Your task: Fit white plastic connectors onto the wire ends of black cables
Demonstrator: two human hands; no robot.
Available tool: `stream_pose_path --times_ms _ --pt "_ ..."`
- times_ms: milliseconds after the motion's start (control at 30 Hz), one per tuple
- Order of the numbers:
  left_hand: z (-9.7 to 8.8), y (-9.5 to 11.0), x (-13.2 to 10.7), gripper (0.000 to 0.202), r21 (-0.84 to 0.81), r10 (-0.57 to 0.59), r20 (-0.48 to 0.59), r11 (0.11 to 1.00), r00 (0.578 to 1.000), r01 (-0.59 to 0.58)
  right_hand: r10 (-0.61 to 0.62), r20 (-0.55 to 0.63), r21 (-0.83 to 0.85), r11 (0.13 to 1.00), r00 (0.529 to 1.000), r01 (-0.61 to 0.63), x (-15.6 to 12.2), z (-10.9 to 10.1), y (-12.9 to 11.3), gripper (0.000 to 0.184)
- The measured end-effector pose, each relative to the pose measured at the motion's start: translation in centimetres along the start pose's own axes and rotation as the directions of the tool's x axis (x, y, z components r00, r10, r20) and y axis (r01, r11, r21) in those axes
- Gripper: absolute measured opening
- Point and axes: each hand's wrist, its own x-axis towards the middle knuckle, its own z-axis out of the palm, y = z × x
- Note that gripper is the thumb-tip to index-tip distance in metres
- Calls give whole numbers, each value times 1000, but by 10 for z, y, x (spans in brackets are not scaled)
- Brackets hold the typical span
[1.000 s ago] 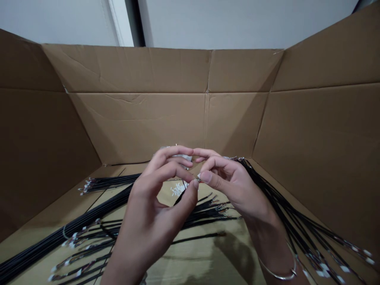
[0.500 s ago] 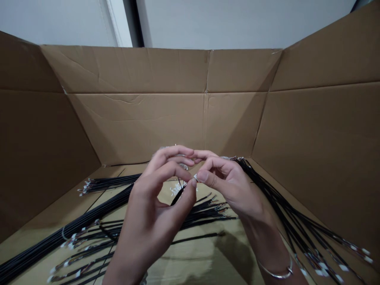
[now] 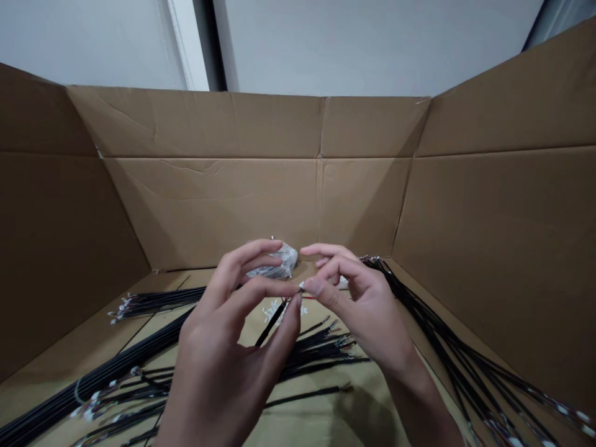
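Observation:
My left hand [image 3: 223, 347] pinches the thin wire ends of a black cable [image 3: 270, 326] between thumb and index finger, its other fingers raised. Against those fingertips, my right hand [image 3: 367, 304] grips a small white connector [image 3: 302, 285] with thumb and index finger. The wires and the connector meet between the two hands, but the fingertips hide whether a wire sits inside it. Below and behind the hands lies a scatter of small white connectors [image 3: 270, 310]. A bunch of black cables with bare coloured wire ends [image 3: 321, 354] spreads under my left hand.
Cardboard walls [image 3: 233, 205] enclose the work surface on three sides. A clear plastic bag [image 3: 279, 264] rests by the back wall. On the left lie a tied black cable bundle [image 3: 121, 366] and a shorter bunch [image 3: 162, 301]; more connectorised cables [image 3: 437, 329] run down the right.
Both hands have drawn slightly apart at the raised fingers, uncovering the plastic bag. The pinch on wire and connector continues. The camera view has tilted up a little.

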Motion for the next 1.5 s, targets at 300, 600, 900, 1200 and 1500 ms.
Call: stream_pose_path --times_ms 300,600,900,1200,1500 --pt "19 7 -8 11 304 172 -109 943 979 -132 48 -12 -59 997 999 -49 -6 -2 -10 11" --pt "17 -1 0 12 275 180 -143 952 973 -136 -101 5 -85 991 995 101 -5 -3 -8 14" --pt "20 -6 3 5 338 296 -165 913 941 -228 -118 -22 -116 987 993 115 -7 -3 -6 13" --pt "12 -5 3 10 201 252 -131 954 959 -223 -101 -25 -21 995 995 101 -7 -1 -5 11" --pt "9 -3 2 12 205 213 -134 961 968 -183 -15 -44 99 995 999 19 -8 -3 -6 16"
